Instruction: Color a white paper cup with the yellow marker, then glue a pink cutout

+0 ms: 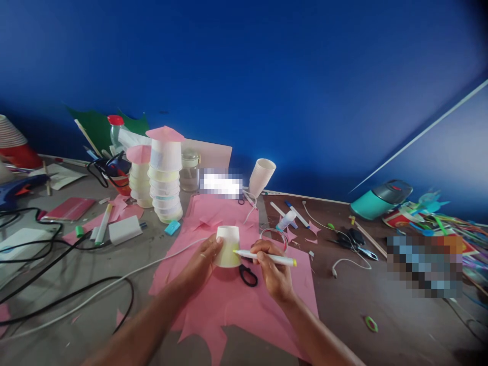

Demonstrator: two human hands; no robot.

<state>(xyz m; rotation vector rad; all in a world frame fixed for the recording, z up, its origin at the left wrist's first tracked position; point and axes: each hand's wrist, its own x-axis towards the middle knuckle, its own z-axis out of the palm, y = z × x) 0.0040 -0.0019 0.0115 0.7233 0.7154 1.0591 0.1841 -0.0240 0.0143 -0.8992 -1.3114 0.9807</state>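
Note:
My left hand (201, 260) grips an upside-down white paper cup (227, 246) that stands on a sheet of pink paper (229, 300). My right hand (271, 269) holds a white marker with a yellow cap (267, 257), its tip touching the cup's right side near the rim. Black-handled scissors (248, 275) lie on the pink paper just below the cup, between my hands. A roll of clear tape (275, 237) rests behind my right hand.
Two stacks of white cups topped with pink paper (164, 178) stand at the back, beside a glass jar (189, 170) and a tilted cup (261, 177). Black and white cables (57, 254) cross the left. Scissors (354, 243), a teal container (379, 199) and craft scraps lie right.

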